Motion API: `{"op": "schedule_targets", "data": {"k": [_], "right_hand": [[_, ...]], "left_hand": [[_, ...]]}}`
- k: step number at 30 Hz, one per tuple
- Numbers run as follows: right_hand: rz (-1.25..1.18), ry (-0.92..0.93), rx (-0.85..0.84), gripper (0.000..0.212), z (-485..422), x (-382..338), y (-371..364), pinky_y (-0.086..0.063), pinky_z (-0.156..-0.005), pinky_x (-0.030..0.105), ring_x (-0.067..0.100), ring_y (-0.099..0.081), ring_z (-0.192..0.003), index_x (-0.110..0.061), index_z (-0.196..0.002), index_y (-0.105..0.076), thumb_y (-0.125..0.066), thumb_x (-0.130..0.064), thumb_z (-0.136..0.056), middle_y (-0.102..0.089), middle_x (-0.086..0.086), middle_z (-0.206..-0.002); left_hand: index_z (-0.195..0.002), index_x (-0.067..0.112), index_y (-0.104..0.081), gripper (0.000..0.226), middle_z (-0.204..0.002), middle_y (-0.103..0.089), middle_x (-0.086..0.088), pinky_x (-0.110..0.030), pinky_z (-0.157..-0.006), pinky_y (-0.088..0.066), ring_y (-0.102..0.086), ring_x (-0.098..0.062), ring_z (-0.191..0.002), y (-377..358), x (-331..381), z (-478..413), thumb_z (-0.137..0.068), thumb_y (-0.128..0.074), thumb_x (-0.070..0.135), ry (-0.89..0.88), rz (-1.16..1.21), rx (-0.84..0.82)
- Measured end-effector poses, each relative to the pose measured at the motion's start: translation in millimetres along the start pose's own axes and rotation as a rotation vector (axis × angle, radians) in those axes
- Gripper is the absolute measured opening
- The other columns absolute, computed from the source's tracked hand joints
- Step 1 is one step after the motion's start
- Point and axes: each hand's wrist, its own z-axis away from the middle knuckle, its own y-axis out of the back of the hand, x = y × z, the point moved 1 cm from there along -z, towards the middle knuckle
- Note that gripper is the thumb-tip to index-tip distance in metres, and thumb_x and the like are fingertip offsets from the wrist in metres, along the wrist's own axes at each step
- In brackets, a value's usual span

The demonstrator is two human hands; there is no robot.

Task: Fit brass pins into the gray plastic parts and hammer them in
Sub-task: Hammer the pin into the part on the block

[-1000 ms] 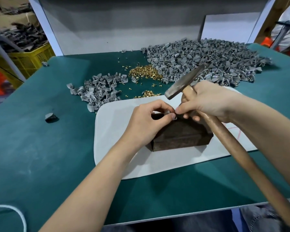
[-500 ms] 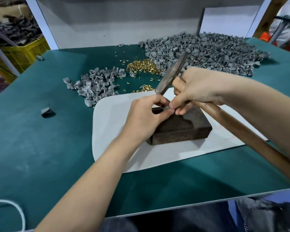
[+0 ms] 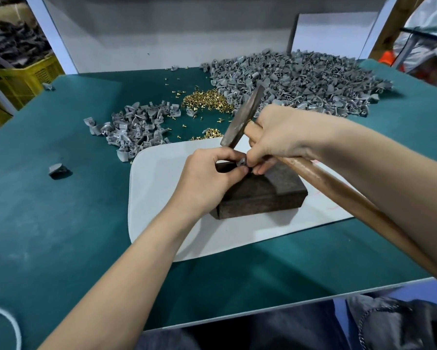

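Observation:
My left hand (image 3: 207, 176) pinches a small gray plastic part (image 3: 242, 162) over the far edge of a dark metal block (image 3: 260, 195). My right hand (image 3: 280, 137) grips a hammer (image 3: 242, 117) by its wooden handle near the head, and its fingertips meet the gray part too. Whether a pin sits between the fingers cannot be seen. The hammer head points up and away. A heap of brass pins (image 3: 207, 98) lies behind the block, with a smaller cluster of pins (image 3: 211, 133) nearer.
The block stands on a white mat (image 3: 156, 198) on the green table (image 3: 61, 223). A big pile of gray parts (image 3: 300, 79) fills the back right, a smaller pile (image 3: 136, 127) the left. One loose part (image 3: 57, 169) lies far left. A yellow crate (image 3: 18, 77) stands beyond the table.
Both hands have stayed together over the block's far edge, working the gray part. The hammer head has tipped more upright. The view has shifted slightly.

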Motion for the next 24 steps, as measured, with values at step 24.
{"op": "schedule_targets", "data": {"k": [24], "right_hand": [[0.314, -0.172, -0.141, 0.02, -5.3, -29.7, -13.3, -0.05, -0.056, 0.021, 0.013, -0.055, -0.051, -0.003, -0.069, -0.045, -0.053, 0.004, -0.086, -0.049, 0.0, -0.029]], "left_hand": [[-0.095, 0.003, -0.072, 0.012, -0.108, -0.069, -0.008, -0.022, -0.086, -0.049, -0.062, -0.01, -0.087, -4.2, -6.5, 10.5, -0.086, -0.064, 0.0, 0.193, 0.294, 0.045]]}}
